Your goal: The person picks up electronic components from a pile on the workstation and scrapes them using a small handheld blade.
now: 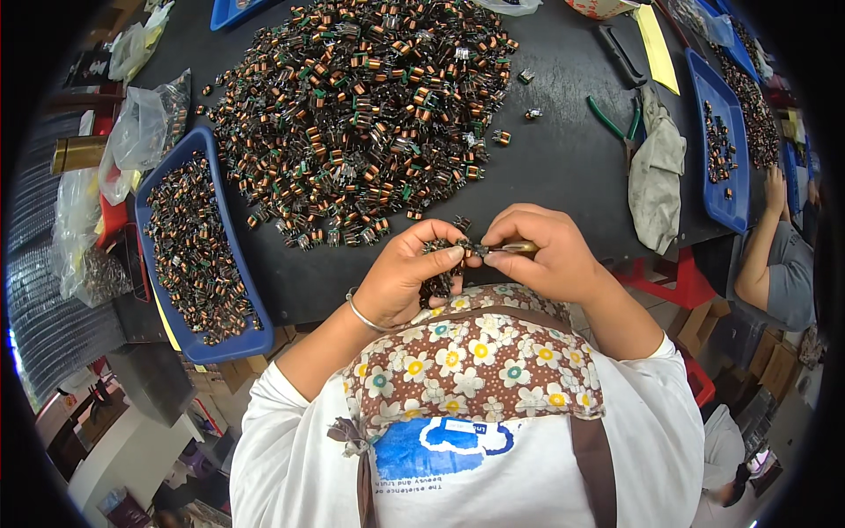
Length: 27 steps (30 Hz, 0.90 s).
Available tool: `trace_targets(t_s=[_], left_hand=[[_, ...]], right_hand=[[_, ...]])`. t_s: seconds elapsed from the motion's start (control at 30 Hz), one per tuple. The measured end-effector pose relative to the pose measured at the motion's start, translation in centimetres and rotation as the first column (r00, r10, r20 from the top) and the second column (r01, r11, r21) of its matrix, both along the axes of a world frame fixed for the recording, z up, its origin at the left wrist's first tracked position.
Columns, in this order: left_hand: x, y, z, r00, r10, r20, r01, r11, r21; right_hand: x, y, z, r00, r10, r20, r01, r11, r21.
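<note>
My left hand is cupped palm-up at the table's front edge. Its fingers are curled round a cluster of small dark coil parts, with thumb and forefinger pinching near one of them. Close against its fingertips, my right hand grips a slim brass-coloured piece, whose exact kind I cannot make out. Between the two hands a small dark part shows, partly covered by fingers. Just beyond lies a large heap of small copper-wound coils with black bodies and metal pins.
On the left, a blue tray holds many similar coils. Green-handled pliers and a grey cloth lie at the right, near another blue tray. Plastic bags crowd the left side. Another person's arm shows at far right.
</note>
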<state>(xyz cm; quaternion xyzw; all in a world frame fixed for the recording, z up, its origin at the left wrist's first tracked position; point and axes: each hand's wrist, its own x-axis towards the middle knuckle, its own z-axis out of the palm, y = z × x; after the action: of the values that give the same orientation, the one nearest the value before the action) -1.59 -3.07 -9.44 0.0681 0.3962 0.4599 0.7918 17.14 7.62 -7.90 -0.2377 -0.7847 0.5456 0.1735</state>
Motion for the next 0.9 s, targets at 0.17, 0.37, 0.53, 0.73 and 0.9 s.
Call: trace_targets(t_s=[0.17,0.37,0.53,0.73,0.9], left_hand=[[-0.1,-0.2,-0.3,0.998,0.015,-0.062,-0.012,0.999,0.047],[0.6,-0.1,0.1,0.986,-0.012,-0.169,0.023,0.998,0.066],[0.6,-0.3,-0.2,0.969,-0.023,-0.248,0.052,0.992,0.113],[0.8,-0.5,-0.2,0.96,-0.038,-0.278,0.075,0.99,0.122],[0.3,-0.5,-0.2,0.993,-0.016,-0.113,0.031,0.99,0.134]], right_hand=[[0.0,0.2,0.3,0.962,-0.115,0.247,0.088,0.989,0.116],[0.0,0.2,-0.2,0.997,0.08,0.019,-0.082,0.962,0.261],[-0.1,-0.2,0.2,0.991,0.087,0.104,-0.112,0.956,0.272],[0.2,0.2,0.9,0.964,0.209,0.164,-0.232,0.962,0.143],[0.1,0.2,0.1,0.986,0.163,0.032,-0.165,0.981,0.098]])
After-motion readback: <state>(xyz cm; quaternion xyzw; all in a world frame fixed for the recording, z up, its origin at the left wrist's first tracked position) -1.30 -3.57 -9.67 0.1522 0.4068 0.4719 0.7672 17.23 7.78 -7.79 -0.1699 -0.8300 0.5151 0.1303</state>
